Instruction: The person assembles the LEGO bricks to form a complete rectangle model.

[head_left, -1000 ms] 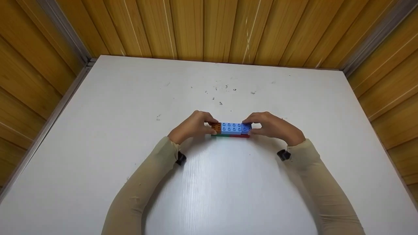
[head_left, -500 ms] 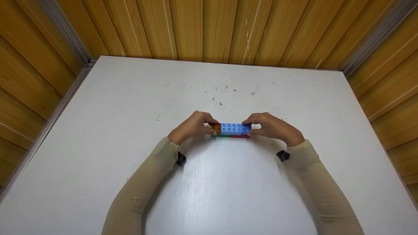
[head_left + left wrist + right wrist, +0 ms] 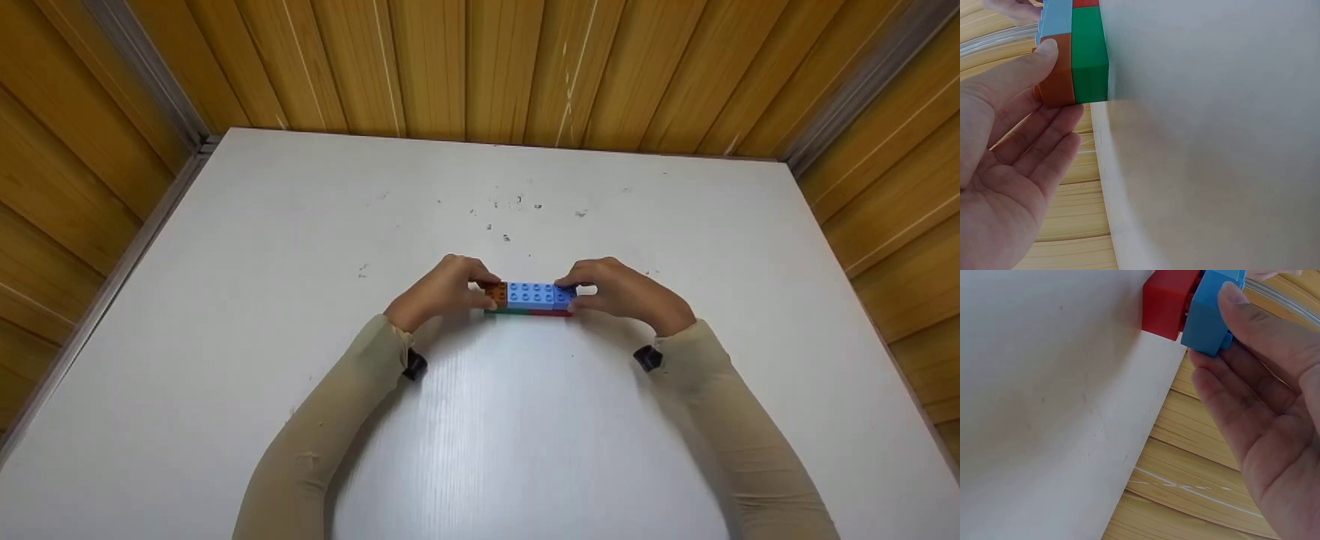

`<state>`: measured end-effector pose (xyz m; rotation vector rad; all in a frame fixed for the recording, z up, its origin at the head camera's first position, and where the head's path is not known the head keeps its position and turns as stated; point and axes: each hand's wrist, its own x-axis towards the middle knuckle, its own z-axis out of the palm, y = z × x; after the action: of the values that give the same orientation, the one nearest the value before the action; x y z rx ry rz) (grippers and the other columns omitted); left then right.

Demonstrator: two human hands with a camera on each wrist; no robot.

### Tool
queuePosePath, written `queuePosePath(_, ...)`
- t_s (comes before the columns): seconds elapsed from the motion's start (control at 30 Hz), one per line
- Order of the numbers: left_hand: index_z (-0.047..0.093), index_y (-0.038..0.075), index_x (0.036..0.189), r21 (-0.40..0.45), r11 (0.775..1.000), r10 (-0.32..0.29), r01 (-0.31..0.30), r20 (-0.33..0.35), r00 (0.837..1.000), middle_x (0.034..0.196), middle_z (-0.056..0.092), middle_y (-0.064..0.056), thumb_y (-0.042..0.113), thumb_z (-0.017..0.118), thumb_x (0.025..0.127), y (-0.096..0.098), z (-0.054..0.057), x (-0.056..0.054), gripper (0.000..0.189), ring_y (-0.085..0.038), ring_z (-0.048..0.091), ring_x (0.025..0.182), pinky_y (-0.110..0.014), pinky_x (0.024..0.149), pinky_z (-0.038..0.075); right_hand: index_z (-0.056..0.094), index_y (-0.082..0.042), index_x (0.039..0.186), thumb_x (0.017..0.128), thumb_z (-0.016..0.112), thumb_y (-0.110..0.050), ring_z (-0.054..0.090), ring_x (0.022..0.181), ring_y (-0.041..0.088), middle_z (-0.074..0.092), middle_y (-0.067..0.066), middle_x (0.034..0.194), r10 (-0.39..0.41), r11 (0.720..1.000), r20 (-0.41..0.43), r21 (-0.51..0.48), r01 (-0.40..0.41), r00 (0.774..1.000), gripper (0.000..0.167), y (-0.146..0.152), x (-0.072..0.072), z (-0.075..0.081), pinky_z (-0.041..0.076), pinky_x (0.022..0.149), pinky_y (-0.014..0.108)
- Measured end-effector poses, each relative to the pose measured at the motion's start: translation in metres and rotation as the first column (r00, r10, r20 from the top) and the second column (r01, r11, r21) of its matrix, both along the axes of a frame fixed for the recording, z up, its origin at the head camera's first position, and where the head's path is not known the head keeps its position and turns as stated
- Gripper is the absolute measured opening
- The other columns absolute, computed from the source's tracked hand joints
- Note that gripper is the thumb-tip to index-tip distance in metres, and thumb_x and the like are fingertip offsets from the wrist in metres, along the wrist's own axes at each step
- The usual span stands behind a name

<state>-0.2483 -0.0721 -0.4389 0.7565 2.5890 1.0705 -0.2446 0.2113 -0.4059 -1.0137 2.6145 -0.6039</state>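
Observation:
A two-layer row of toy building bricks sits on the white table in the head view. Its top layer has an orange-brown brick (image 3: pixel 498 293) at the left, a light blue brick (image 3: pixel 531 295) in the middle and a darker blue brick (image 3: pixel 562 297) at the right. Below lie a green brick (image 3: pixel 1090 56) and a red brick (image 3: pixel 1168 304). My left hand (image 3: pixel 448 292) pinches the orange-brown brick between thumb and fingers. With thumb and fingers, my right hand (image 3: pixel 630 292) pinches the darker blue brick. A narrow gap with studs shows between it and the red brick.
The white table (image 3: pixel 525 435) carries small dark marks (image 3: pixel 506 238) beyond the bricks. Wood-patterned panel walls (image 3: pixel 495 67) stand behind its far edge and along both sides. A black wrist device (image 3: pixel 415 365) shows under the left sleeve, another under the right.
Both hands keep their hold on the two end bricks. The right wrist has shifted very slightly to the left; the brick row stays almost in place.

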Motion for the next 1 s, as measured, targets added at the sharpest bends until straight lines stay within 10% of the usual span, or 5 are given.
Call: queuePosePath(1.0,0.069,0.003,0.115,-0.010,1.000,0.010,-0.010,0.009,1.000,0.106,0.071,-0.010,0.011,0.079,0.078,0.002,0.005,0.004,0.040,-0.020,0.067,0.100,-0.029,0.087,0.054,0.067,-0.006,0.121,0.082,0.076,-0.013,0.063,0.104,0.027,0.067,0.009,0.108,-0.028,0.994,0.084,-0.100,0.036,0.996,0.041,0.008,-0.010,-0.011,0.050,0.094,0.045)
